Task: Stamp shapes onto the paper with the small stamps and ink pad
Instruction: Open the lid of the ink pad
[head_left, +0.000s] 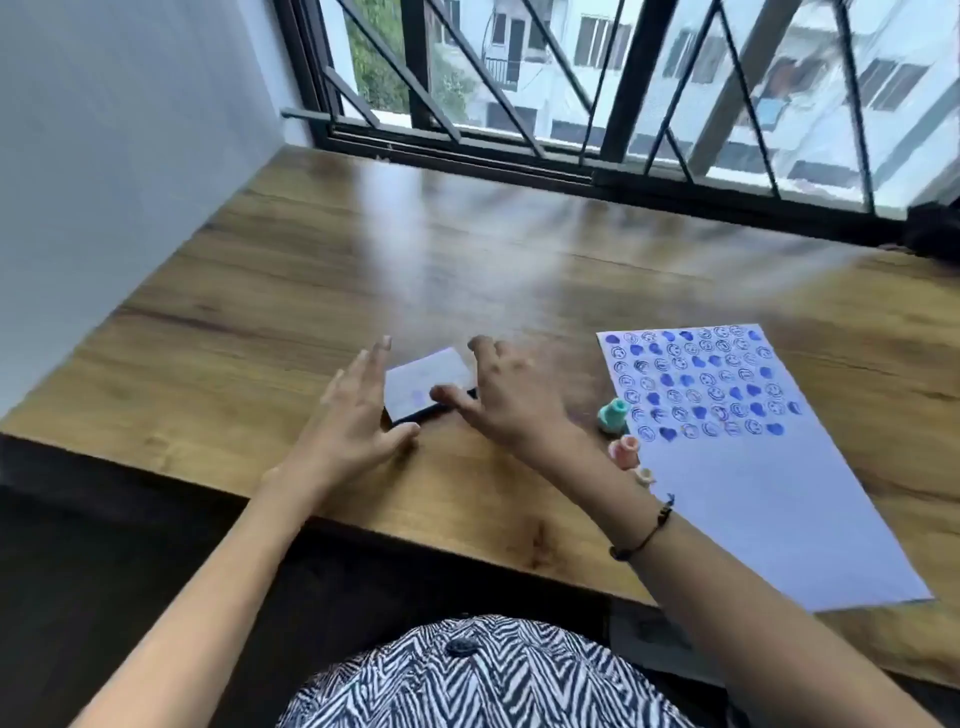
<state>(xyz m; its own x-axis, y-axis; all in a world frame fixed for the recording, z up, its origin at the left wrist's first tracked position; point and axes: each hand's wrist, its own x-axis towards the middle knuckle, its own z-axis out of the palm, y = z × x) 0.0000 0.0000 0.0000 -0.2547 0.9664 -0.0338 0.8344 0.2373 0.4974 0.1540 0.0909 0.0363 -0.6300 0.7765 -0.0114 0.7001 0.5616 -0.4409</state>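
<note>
The ink pad (426, 382), a flat case with a pale lid and dark base, lies on the wooden table between my hands. My left hand (353, 421) is spread open just left of it, thumb near its front corner. My right hand (506, 392) hovers at its right side with fingers apart and the thumb resting on the lid. A white paper (748, 467) lies to the right, its upper half covered with blue smiley and heart prints. A teal stamp (613, 414), a pink stamp (625, 450) and a small cream stamp (644, 475) stand along the paper's left edge.
The wooden table (467, 260) meets a white wall on the left and a barred window at the back. Its front edge runs diagonally under my forearms. A dark object (935, 228) sits at the far right by the window.
</note>
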